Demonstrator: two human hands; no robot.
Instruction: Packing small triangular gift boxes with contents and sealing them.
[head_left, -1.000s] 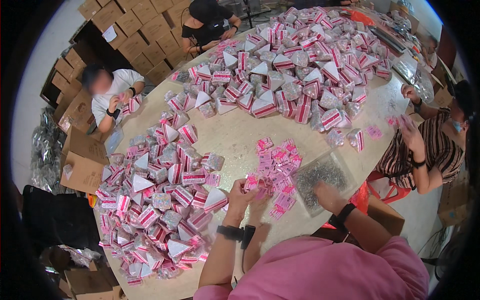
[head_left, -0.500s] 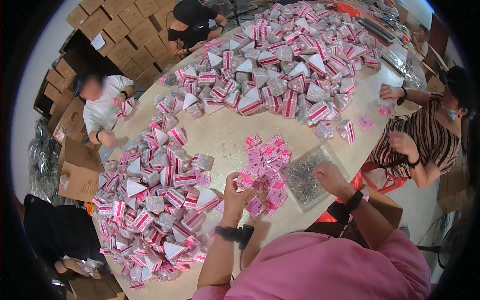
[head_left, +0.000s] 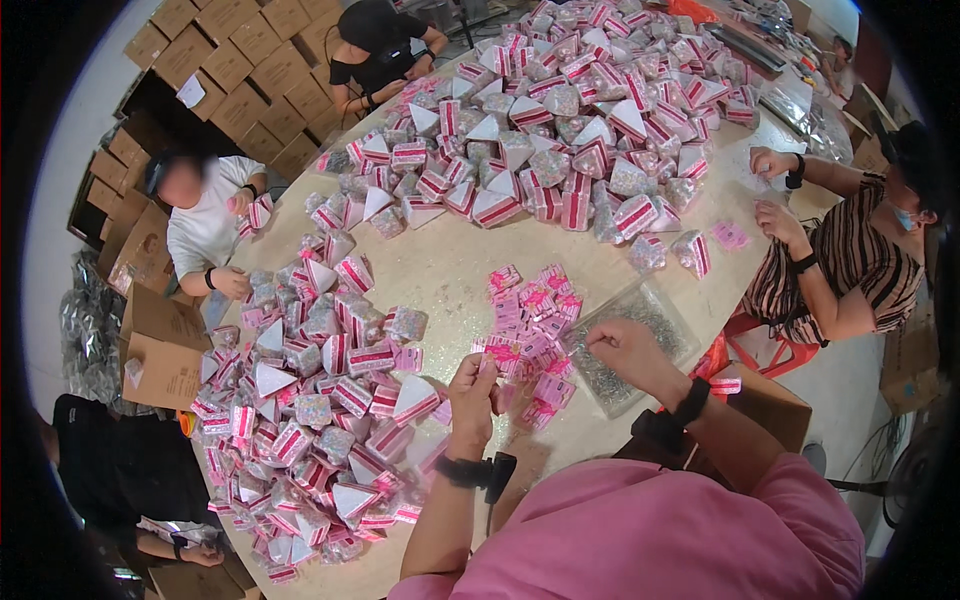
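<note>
My left hand [head_left: 472, 402] is raised at the near edge of a heap of pink printed cards [head_left: 527, 318], its fingers pinched together. Whatever is between its fingertips is too small to make out. My right hand [head_left: 628, 352] is closed, knuckles up, above the left part of a clear shallow tray [head_left: 672, 300] of small silvery metal pieces [head_left: 600, 378]. Its fingertips are hidden, so anything held there cannot be seen. Left of my left hand lies a big pile of clear-wrapped triangular packs [head_left: 352, 398] with pink-and-white bands.
Another large heap of such packs [head_left: 550, 130] covers the far table [head_left: 450, 270]. An open cardboard box [head_left: 775, 415] stands by my right elbow, with a pink-striped item [head_left: 726, 385] at its edge. Co-workers sit around; one in stripes [head_left: 840, 260] is at right. Cartons [head_left: 230, 65] are stacked behind.
My right hand has moved left over the tray; my left hand has shifted slightly toward me. A pink-striped item now shows at the box. The striped co-worker's hands have come together.
</note>
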